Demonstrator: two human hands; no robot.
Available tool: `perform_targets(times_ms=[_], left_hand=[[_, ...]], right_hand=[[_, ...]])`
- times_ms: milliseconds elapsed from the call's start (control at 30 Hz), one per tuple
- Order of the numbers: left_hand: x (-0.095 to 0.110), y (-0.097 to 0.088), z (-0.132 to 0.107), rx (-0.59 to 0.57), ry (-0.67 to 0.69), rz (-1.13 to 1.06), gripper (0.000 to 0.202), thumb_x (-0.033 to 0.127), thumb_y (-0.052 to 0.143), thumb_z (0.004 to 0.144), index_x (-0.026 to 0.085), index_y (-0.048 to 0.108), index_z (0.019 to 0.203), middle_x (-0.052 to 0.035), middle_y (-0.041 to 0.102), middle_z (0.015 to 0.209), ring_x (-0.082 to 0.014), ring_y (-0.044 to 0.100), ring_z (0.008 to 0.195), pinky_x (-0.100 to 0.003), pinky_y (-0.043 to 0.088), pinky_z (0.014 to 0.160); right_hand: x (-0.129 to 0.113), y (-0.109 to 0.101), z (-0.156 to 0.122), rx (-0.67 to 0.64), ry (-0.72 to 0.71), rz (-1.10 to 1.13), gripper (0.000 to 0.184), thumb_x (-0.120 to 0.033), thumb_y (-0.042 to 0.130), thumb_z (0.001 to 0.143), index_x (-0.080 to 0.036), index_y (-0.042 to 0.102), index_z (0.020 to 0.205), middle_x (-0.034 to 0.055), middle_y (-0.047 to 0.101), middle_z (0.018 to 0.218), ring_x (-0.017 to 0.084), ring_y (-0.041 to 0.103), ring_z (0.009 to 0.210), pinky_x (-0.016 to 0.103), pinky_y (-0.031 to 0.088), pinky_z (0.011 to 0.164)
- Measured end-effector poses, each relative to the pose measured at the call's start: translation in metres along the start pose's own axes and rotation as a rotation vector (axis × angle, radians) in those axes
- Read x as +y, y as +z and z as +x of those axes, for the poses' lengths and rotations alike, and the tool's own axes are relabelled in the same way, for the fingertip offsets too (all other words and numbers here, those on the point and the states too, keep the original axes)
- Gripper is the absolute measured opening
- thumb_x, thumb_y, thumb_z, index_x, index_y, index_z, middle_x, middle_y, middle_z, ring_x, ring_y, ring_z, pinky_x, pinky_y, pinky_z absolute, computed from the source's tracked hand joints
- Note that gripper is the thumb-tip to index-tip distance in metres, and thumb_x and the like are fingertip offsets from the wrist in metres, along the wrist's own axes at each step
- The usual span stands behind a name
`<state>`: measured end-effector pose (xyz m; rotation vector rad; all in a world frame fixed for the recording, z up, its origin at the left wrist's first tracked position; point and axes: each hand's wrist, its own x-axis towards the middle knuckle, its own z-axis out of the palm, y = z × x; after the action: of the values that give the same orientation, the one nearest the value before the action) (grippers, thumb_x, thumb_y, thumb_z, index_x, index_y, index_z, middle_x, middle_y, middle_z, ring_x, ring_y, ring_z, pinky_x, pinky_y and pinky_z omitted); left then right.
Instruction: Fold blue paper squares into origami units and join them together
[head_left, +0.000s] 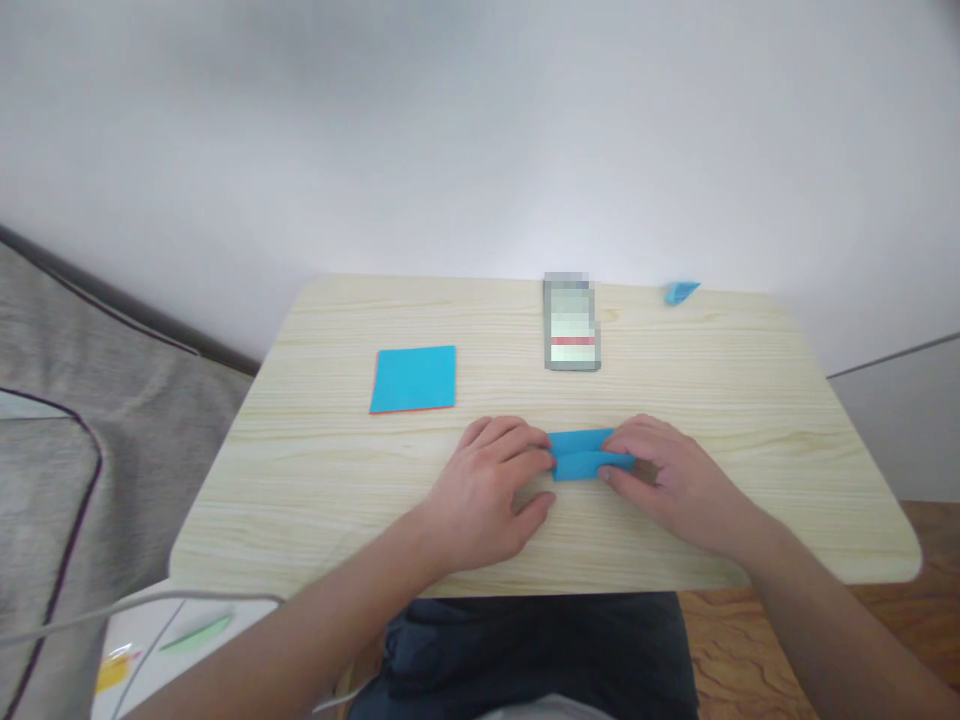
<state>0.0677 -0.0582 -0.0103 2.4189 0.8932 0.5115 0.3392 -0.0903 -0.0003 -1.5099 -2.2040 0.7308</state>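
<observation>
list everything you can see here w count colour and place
folded paper: 1, blue, between the hands
paper stack: 1, blue top, red edge, left half of table
phone-like device: 1, grey, far side of table
small folded piece: 1, blue, far right of table
table: 1, pale wood, centre
wall: 1, white, behind table
cloth covering: 1, grey, left
low surface: 1, white, lower left
thin item: 1, green, on low surface
small item: 1, yellow, lower left corner
cable: 2 stretches, pale, lower left
floor: 1, brown wood, lower right
trousers: 1 pair, dark, bottom centre
left hand: 1, bare, at folded paper's left end
right hand: 1, bare, pinching its right end
</observation>
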Motion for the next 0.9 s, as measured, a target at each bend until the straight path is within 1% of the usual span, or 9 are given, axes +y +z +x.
perform_targets(times_ms=[67,167,267,400,467,567,667,767,900], left_hand=[[-0.003,-0.003,-0.001,-0.018,0.014,0.005,0.026,0.027,0.064,0.093,0.024,0.069,0.117,-0.0043,0.068,0.128,-0.0263,0.055,0.124,-0.049,0.039,0.112],[-0.008,-0.007,0.002,-0.039,0.047,0.009,0.023,0.024,0.062,0.093,0.024,0.070,0.114,-0.0041,0.070,0.124,-0.0256,0.056,0.121,-0.048,0.041,0.109],[-0.012,-0.009,0.006,-0.050,0.078,0.017,0.019,0.024,0.061,0.093,0.024,0.071,0.109,-0.0036,0.071,0.122,-0.0261,0.056,0.121,-0.049,0.040,0.109],[-0.014,-0.011,0.011,-0.059,0.101,0.017,0.017,0.024,0.063,0.091,0.024,0.072,0.105,-0.0036,0.070,0.125,-0.0273,0.055,0.125,-0.050,0.040,0.111],[-0.014,-0.010,0.012,-0.052,0.093,0.014,0.019,0.023,0.064,0.090,0.025,0.072,0.106,-0.0032,0.070,0.126,-0.0268,0.056,0.124,-0.049,0.040,0.111],[-0.011,-0.008,0.012,-0.027,0.054,0.012,0.019,0.021,0.062,0.091,0.025,0.071,0.108,-0.0020,0.072,0.123,-0.0250,0.058,0.122,-0.048,0.041,0.111],[-0.009,-0.005,0.011,0.002,0.026,0.020,0.017,0.019,0.059,0.094,0.023,0.071,0.104,-0.0019,0.073,0.122,-0.0249,0.057,0.122,-0.048,0.041,0.112],[-0.009,-0.003,0.010,0.031,0.035,0.026,0.016,0.019,0.058,0.095,0.023,0.073,0.101,-0.0030,0.073,0.121,-0.0252,0.058,0.122,-0.048,0.041,0.111],[-0.011,-0.001,0.007,0.064,0.073,0.040,0.018,0.017,0.057,0.096,0.022,0.073,0.102,-0.0040,0.074,0.120,-0.0245,0.059,0.120,-0.048,0.042,0.110]], right_hand=[[-0.001,-0.003,0.004,-0.032,0.034,0.008,0.007,-0.031,0.067,0.096,-0.025,0.070,0.095,0.0027,0.070,0.091,0.022,0.062,0.090,0.039,0.048,0.082],[-0.001,-0.003,0.008,-0.031,0.079,0.043,0.013,-0.037,0.063,0.099,-0.026,0.071,0.098,0.0015,0.070,0.091,0.021,0.062,0.088,0.038,0.047,0.081],[0.002,0.003,0.009,0.022,0.107,0.077,0.014,-0.037,0.063,0.099,-0.026,0.070,0.098,0.0014,0.070,0.093,0.020,0.062,0.087,0.037,0.047,0.081],[0.005,0.011,0.007,0.096,0.144,0.092,0.016,-0.039,0.063,0.098,-0.024,0.070,0.096,0.0030,0.070,0.093,0.021,0.063,0.088,0.037,0.048,0.081],[0.005,0.014,0.007,0.130,0.168,0.083,0.017,-0.040,0.063,0.098,-0.024,0.069,0.097,0.0033,0.071,0.093,0.021,0.063,0.087,0.037,0.048,0.080],[0.004,0.017,0.009,0.177,0.205,0.057,0.018,-0.041,0.064,0.097,-0.025,0.070,0.102,0.0025,0.071,0.092,0.021,0.065,0.083,0.037,0.049,0.077],[0.001,0.019,0.012,0.205,0.241,0.039,0.018,-0.041,0.064,0.096,-0.026,0.069,0.103,0.0008,0.072,0.087,0.020,0.064,0.076,0.036,0.048,0.072],[-0.001,0.021,0.014,0.229,0.236,0.012,0.017,-0.041,0.064,0.097,-0.026,0.069,0.102,0.0006,0.071,0.084,0.020,0.064,0.074,0.036,0.048,0.071],[-0.002,0.025,0.014,0.265,0.146,-0.040,0.014,-0.036,0.064,0.098,-0.023,0.068,0.099,0.0037,0.070,0.094,0.022,0.064,0.088,0.037,0.049,0.080]])
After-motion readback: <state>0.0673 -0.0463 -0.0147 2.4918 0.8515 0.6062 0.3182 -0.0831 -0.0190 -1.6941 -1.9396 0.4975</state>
